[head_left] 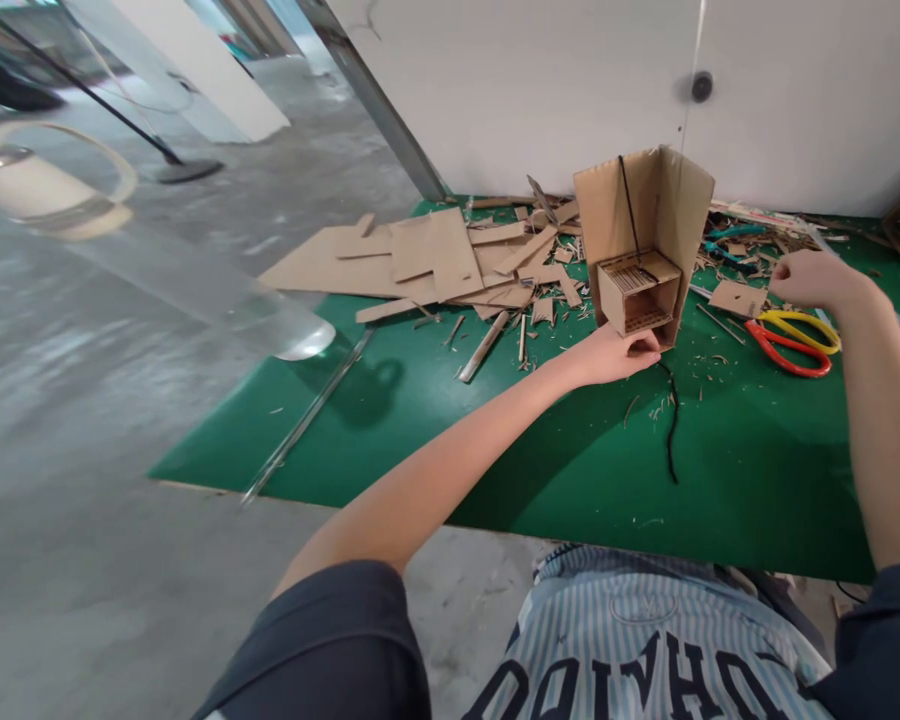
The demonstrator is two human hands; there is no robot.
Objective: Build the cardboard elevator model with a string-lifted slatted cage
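A: how far along is this?

B: cardboard corner panel (661, 215) is standing, slatted cardboard box (619, 290) sits low inside it, upper black cord (629, 205) runs from panel top to box. A loose black cord (673, 430) trails in front of the panel, so I'd guess that bit's unfinished.

A: hands?

B: left hand (621, 354) is at the panel's front base, thumb and finger curled close; right hand (814, 278) is right of the panel, loosely fisted by a cardboard scrap (739, 298). Can't tell if either's gripping anything.
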